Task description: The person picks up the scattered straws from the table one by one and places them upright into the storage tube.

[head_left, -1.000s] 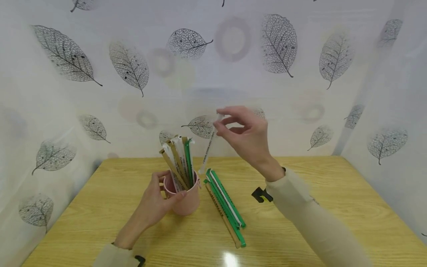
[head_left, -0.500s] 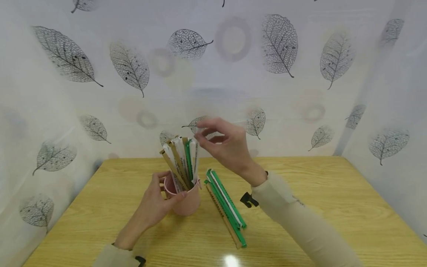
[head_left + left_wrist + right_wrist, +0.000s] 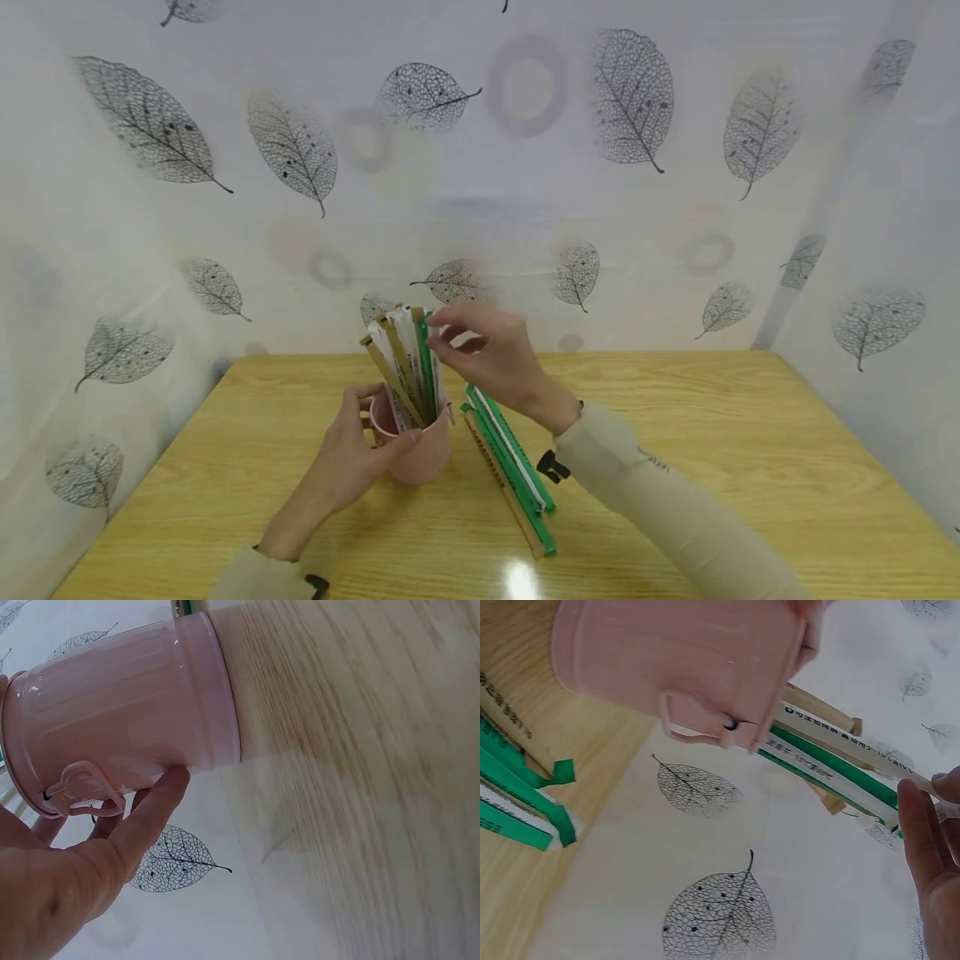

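Observation:
A pink pail-shaped cup (image 3: 420, 457) with small side handles stands upright on the table. My left hand (image 3: 348, 462) grips it from the left, thumb on the near rim and fingers round the far side. Several paper-wrapped straws (image 3: 401, 375), brown, white and green, lean inside the cup. Above its right side, my right hand (image 3: 491, 354) pinches the upper end of a white wrapped straw (image 3: 840, 739) between thumb and finger. The lower end of that straw is inside the cup, hidden by the wall in the right wrist view.
Several wrapped straws, green (image 3: 540, 529), white and brown (image 3: 502, 487), lie side by side on the wooden table (image 3: 712, 467), right of the cup. A pale sheet (image 3: 480, 183) printed with leaves rises behind the table and along its sides.
My right hand has moved left and down, bringing the white straw from beside the cup into it among the others. My left hand has stayed on the cup.

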A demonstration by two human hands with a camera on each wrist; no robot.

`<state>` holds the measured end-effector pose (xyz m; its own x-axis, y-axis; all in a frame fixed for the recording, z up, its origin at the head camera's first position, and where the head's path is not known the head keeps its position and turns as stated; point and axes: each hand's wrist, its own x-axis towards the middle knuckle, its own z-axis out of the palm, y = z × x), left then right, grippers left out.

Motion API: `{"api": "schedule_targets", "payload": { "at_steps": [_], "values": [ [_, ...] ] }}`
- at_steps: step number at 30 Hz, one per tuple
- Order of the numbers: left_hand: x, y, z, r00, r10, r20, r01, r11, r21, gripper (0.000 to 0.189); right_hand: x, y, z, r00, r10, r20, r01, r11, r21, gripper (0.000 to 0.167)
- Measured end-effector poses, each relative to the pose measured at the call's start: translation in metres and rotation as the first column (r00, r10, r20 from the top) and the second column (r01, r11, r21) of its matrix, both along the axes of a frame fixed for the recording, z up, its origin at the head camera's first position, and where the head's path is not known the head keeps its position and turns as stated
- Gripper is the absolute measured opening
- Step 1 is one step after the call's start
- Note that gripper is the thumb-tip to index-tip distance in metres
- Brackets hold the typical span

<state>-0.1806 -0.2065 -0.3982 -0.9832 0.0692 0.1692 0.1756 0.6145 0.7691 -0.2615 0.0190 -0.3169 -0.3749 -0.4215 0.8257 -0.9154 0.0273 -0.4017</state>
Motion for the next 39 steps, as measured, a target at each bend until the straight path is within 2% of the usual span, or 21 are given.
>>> {"api": "schedule_targets", "payload": {
  "at_steps": [9,13,22,32,36,39],
  "values": [
    [0.000,0.002,0.001,1.000,0.003,-0.009,-0.003,1.000,0.007,0.081,-0.002,-0.001,-0.025,0.999,-0.005,0.044,0.001,0.996,0.090,0.018],
    [0.000,0.002,0.001,1.000,0.003,-0.001,-0.003,1.000,0.010,0.081,-0.002,-0.002,-0.031,0.999,-0.009,0.044,0.004,0.995,0.099,0.020],
    [0.001,0.002,0.001,1.000,0.012,0.003,-0.012,1.000,0.005,0.082,-0.003,-0.004,-0.036,0.998,-0.022,0.060,0.017,0.997,0.078,0.021],
    [0.001,0.002,0.001,1.000,0.015,0.014,-0.015,1.000,-0.001,0.083,-0.007,0.000,-0.041,0.995,-0.033,0.090,0.030,0.999,0.033,0.037],
    [0.001,0.002,0.001,1.000,0.011,0.011,-0.011,1.000,0.004,0.082,-0.010,0.004,-0.043,0.992,-0.032,0.121,0.032,0.999,0.005,0.038],
    [0.001,0.002,0.000,1.000,0.005,0.003,-0.005,1.000,0.013,0.081,-0.015,0.009,-0.046,0.987,-0.060,0.146,0.061,0.998,0.001,0.036]
  ]
}}
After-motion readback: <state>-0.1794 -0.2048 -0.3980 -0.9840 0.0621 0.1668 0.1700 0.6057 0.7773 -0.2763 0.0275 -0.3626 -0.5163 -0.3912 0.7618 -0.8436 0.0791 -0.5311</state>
